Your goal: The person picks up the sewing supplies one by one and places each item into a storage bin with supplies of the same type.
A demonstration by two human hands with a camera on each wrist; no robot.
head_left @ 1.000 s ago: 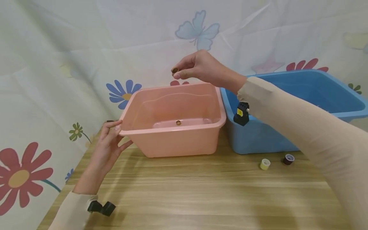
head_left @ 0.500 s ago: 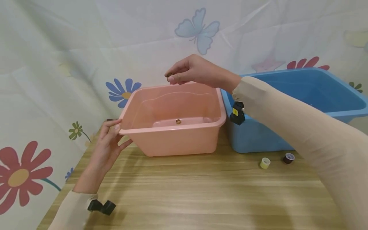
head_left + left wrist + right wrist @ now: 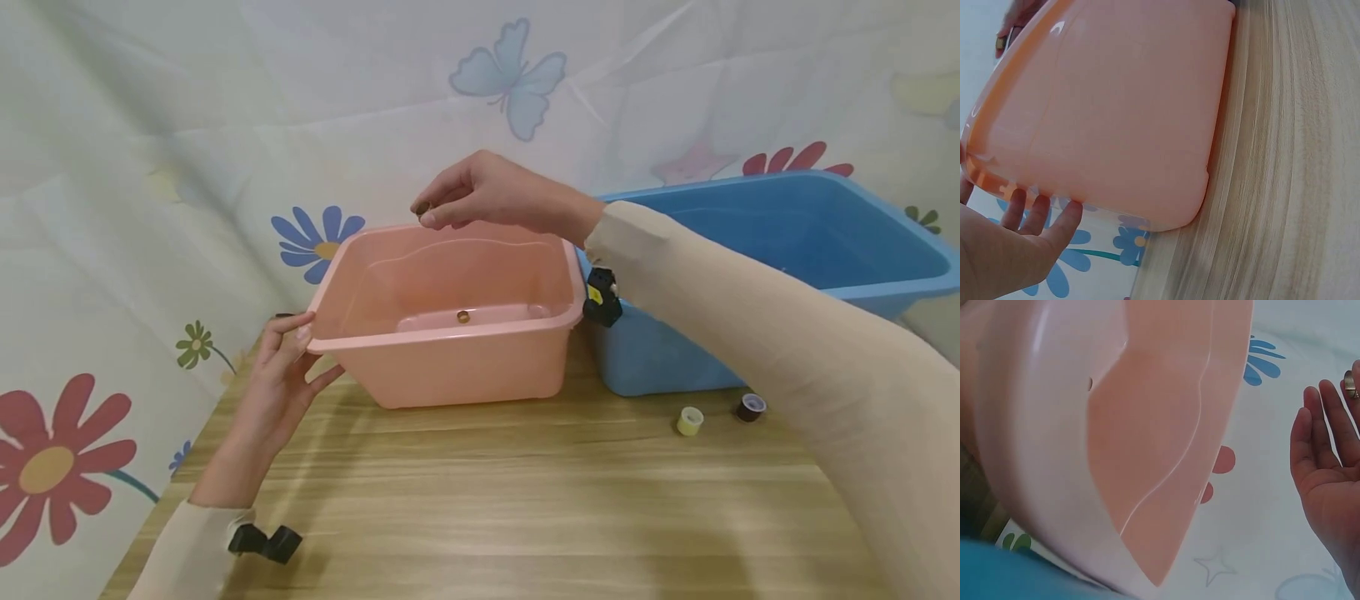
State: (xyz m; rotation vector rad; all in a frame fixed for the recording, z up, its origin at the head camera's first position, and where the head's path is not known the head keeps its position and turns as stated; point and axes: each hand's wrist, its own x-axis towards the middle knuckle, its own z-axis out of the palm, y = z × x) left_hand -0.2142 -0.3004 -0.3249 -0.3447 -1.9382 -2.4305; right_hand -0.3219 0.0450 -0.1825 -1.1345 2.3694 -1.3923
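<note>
My right hand [image 3: 491, 190] pinches a small brown-gold ring-shaped roll [image 3: 423, 210] between thumb and fingers, above the back rim of the pink tub [image 3: 465, 368]. In the right wrist view the roll [image 3: 1350, 384] shows at the fingertips, at the right edge. My left hand [image 3: 283, 358] grips the tub's rim at its left front corner. The left wrist view has that hand's fingers [image 3: 1036, 215] against the tub's side, under the rim. Inside the tub, on its floor, lies a similar brown-gold roll [image 3: 463, 317].
A blue tub [image 3: 660, 358] stands right of the pink one, partly behind my right sleeve. In front of it on the wooden table [image 3: 480, 492] are a small pale yellow roll [image 3: 690, 422] and a dark roll [image 3: 750, 407]. A flower-printed cloth [image 3: 360, 100] hangs behind.
My right hand has moved left and slightly down with the brown-gold roll, along the pink tub's back rim. The left hand keeps its place on the rim.
</note>
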